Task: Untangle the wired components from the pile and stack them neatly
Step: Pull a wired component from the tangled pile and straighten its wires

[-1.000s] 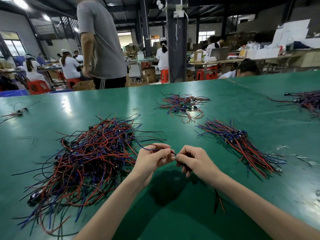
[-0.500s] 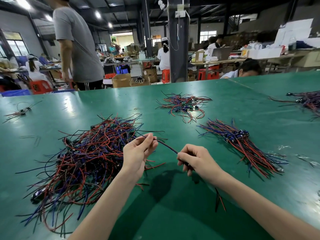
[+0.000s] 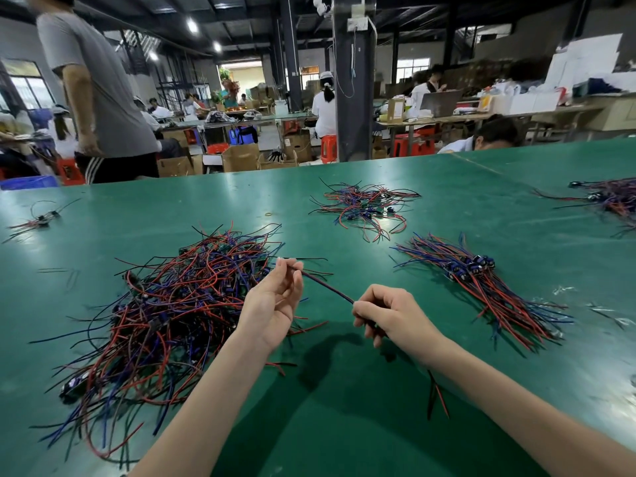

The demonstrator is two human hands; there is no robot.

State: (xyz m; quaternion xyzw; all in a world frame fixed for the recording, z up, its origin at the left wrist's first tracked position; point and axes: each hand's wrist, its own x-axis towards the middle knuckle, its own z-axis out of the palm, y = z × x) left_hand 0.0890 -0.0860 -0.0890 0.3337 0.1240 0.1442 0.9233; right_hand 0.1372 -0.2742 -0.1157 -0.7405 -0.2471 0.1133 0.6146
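A big tangled pile (image 3: 165, 315) of red, blue and black wired components lies on the green table (image 3: 344, 425), left of centre. To the right sits a neat stack (image 3: 481, 280) of aligned components. One wired component (image 3: 327, 287) is stretched taut between my hands. My left hand (image 3: 275, 301) pinches its far end at the pile's right edge. My right hand (image 3: 389, 311) grips its other part, and red and black wire tails (image 3: 437, 397) hang out below my right wrist.
A smaller loose bunch of wires (image 3: 364, 206) lies further back. More wires (image 3: 612, 197) sit at the right edge and a few (image 3: 38, 220) at the far left. A person in grey (image 3: 99, 91) stands beyond the table's far edge; seated workers behind.
My left hand has moved left and away from my right hand, drawing the wire out straight. The standing person has walked left.
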